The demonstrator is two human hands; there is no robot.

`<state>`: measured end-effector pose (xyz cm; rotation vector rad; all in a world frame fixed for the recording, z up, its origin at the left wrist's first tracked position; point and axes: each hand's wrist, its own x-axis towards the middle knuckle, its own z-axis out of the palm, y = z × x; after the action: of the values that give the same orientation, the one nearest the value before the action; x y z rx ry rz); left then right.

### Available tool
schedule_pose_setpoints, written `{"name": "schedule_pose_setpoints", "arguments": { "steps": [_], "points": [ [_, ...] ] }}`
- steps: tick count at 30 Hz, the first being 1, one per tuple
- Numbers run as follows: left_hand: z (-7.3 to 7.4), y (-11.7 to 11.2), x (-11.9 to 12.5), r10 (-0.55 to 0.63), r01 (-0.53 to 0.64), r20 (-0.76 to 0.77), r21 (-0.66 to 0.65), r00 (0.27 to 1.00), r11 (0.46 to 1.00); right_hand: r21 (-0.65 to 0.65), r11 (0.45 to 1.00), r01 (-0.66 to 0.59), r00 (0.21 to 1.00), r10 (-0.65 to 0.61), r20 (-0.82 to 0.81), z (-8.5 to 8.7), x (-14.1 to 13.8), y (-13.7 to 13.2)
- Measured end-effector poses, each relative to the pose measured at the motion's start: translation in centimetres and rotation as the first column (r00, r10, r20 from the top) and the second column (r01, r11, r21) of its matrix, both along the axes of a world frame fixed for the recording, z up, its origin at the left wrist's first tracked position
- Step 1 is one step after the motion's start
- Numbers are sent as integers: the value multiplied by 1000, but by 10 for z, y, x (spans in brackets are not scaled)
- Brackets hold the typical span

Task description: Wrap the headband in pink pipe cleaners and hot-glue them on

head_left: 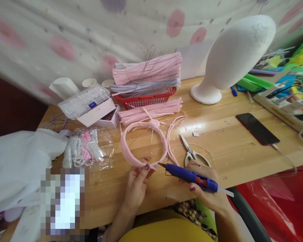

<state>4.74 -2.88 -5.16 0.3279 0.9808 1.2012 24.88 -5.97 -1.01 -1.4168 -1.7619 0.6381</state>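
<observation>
My left hand [138, 178] pinches the near edge of a pink ring [126, 150] wound from soft strips, thumb on top. At the ring's far side sits a round pink knot [154, 124] with thin wires sticking out. A blue glue gun [184, 174] is gripped in my right hand [204, 188], its brown nozzle pointing left, close to the strip end by my left thumb. From its back a clear glue stick pokes out. Scissors [190, 149] with pale handles lie just beyond my right hand, their handles partly behind it. Loose pink strips [170, 141] curve along the ring's right side.
Behind the ring, a pink bundle [151, 112] lies before a red basket [146, 101] piled with more strips. A white foam head [232, 64] stands at the back. Bagged pearl strings [84, 148] and a bead box [84, 101] are left; a phone [257, 128] lies right.
</observation>
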Motion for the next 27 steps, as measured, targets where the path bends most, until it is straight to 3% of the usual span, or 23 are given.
{"name": "schedule_pose_setpoints", "arguments": {
  "steps": [7,15,27],
  "points": [
    [-2,-2,1,-27,31,-46,85,999,996,-39,998,-44,999,44,-21,-4,1,2],
    [-1,-2,1,-15,19,-59,79,998,997,-89,995,-49,998,52,37,-9,-2,3],
    [1,-1,1,-21,23,-37,65,999,998,-33,999,-22,999,23,42,-3,-4,4]
  ]
}}
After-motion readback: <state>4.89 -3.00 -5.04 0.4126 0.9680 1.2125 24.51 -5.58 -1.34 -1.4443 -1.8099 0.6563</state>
